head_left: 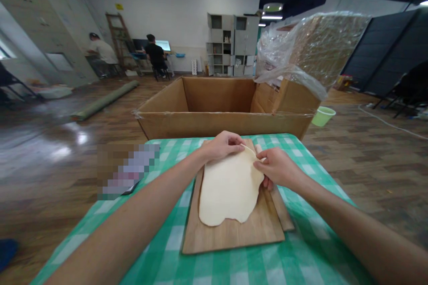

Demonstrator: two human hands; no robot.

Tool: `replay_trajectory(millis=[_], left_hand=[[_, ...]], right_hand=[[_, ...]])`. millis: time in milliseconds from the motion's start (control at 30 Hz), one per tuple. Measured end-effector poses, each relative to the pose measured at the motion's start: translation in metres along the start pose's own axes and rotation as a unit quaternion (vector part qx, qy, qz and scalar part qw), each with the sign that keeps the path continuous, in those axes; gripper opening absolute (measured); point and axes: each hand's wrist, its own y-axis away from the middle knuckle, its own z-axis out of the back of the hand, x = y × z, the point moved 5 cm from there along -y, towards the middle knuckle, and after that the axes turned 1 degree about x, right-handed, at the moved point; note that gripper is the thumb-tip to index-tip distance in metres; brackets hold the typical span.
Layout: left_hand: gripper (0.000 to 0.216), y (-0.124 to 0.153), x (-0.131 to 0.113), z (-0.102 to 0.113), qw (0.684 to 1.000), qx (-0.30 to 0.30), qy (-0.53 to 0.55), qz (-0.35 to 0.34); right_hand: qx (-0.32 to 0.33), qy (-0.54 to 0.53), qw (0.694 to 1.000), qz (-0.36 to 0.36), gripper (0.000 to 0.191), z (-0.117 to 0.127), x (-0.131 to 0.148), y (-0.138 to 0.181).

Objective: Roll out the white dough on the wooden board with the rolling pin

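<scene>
A pale, flat sheet of dough [230, 187] with an uneven edge lies over a wooden cutting board [234, 237]. My left hand [223, 146] has its fingers closed on the sheet's far edge. At the upper right edge, my right hand [276, 167] pinches the dough between thumb and fingers. That far right edge looks slightly lifted between the two hands. Along the board's right side lies a wooden rolling pin [282, 211], partly hidden under my right hand.
A green checked tablecloth [160, 240] covers the table. Beyond its far edge stands a large open cardboard box [217, 124]. A blurred-out flat item [130, 173] lies at the left edge. A light green bin [323, 116] stands on the floor. Two people sit in the background.
</scene>
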Motion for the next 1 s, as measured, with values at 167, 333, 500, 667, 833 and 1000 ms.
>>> replay_trajectory(millis=[167,333,500,667,833,1000], left_hand=[[0.023,0.005,-0.018,-0.005,0.997,0.005,-0.073,-0.031],[0.026,0.014,-0.042,-0.011,0.966,0.064,-0.237,-0.081],[0.013,0.013,-0.038,-0.008,0.948,0.046,-0.303,-0.088],[0.020,0.020,-0.028,-0.004,0.946,0.035,-0.317,-0.054],[0.022,0.028,-0.038,-0.008,0.931,0.079,-0.353,-0.049],[0.033,0.028,-0.042,-0.021,0.951,0.025,-0.304,-0.060]], right_hand=[[-0.036,0.045,0.998,-0.002,0.016,0.007,0.007,0.005],[-0.124,0.191,0.968,0.106,0.018,-0.005,0.026,0.012],[-0.112,0.250,0.944,0.183,0.020,-0.022,0.031,0.025],[-0.119,0.311,0.910,0.247,0.055,-0.039,0.025,0.043],[-0.053,0.321,0.906,0.270,0.083,-0.063,0.016,0.047],[-0.014,0.316,0.909,0.271,0.100,-0.072,0.018,0.047]])
